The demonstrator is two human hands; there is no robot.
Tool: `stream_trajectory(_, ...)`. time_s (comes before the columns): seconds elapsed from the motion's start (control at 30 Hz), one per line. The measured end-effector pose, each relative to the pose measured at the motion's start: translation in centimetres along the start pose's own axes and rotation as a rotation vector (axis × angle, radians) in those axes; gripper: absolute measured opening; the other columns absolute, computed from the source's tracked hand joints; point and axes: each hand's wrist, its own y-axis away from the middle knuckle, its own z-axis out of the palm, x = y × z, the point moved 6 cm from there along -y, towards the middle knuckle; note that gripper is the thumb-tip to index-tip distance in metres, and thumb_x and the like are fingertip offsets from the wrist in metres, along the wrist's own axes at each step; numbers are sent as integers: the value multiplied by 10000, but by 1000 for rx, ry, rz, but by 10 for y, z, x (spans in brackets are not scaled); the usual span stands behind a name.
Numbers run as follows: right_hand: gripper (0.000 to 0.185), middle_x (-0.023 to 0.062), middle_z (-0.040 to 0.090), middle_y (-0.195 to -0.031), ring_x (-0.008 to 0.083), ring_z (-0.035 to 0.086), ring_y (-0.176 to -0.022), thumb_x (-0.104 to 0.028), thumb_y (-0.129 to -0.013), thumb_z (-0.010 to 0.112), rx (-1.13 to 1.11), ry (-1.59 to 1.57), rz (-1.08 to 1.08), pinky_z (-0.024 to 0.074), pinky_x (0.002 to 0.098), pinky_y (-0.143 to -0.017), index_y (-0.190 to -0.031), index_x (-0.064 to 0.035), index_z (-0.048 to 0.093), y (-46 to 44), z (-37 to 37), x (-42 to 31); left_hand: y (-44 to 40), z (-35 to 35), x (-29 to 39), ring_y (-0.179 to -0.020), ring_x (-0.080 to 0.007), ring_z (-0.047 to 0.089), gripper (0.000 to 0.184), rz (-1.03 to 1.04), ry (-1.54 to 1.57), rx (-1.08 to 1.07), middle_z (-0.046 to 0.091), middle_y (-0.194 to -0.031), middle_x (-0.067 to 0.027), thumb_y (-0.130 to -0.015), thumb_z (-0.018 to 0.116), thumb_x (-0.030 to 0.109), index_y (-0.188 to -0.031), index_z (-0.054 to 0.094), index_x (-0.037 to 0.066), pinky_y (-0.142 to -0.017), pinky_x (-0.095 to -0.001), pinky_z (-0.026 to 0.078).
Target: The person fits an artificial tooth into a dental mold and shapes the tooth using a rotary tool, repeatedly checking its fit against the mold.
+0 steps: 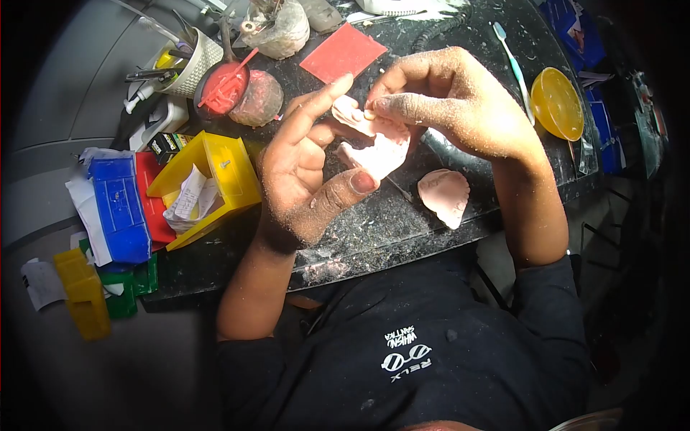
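Observation:
A pale pink dental cast [384, 152], curved like a horseshoe, is held up over the dark bench under bright light. My left hand [305, 165] grips it from the left, thumb along its near edge and fingers behind it. At its far side, my right hand [456, 100] pinches thumb and forefinger together against the cast's rim. Whether a small piece lies between those fingertips is hidden. Pale dust coats both hands. A second pink dental cast [443, 197] rests on the bench, near the front edge, below my right hand.
A red wax sheet [343, 52] lies behind my hands. To the left stand a dark bowl of red wax strips [224, 87], a pen basket [194, 68] and a yellow bin [230, 169] holding papers. At right are a toothbrush [512, 65] and a yellow bowl [557, 104].

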Motion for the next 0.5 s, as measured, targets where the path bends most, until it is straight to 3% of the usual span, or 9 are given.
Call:
stream_trajectory(0.3,179,69,749,-841,134,727,-756,-153,-948,708,13,-45,6,607,279,-665,-996,13,756,0,-1,3,1,1,0,-1202,-204,585,903,14,-27,1,504,-1314,-108,-793,899,138,-1501,395,-107,-1034,-344,493)
stream_trajectory(0.37,164,42,728,-870,94,679,-787,-131,-970,711,-26,-66,50,561,258,-729,-1019,24,728,0,0,2,1,1,0,-1205,-207,583,910,41,-29,-6,502,-1316,-109,-788,903,145,-1499,396,-109,-1035,-345,493)
stream_trajectory(0.5,169,36,726,-861,86,672,-777,-148,-973,709,-33,-72,80,551,249,-712,-1009,16,729,1,0,4,1,1,0,-1212,-211,583,909,36,-32,-4,498,-1320,-111,-789,902,149,-1498,396,-110,-1039,-345,492)
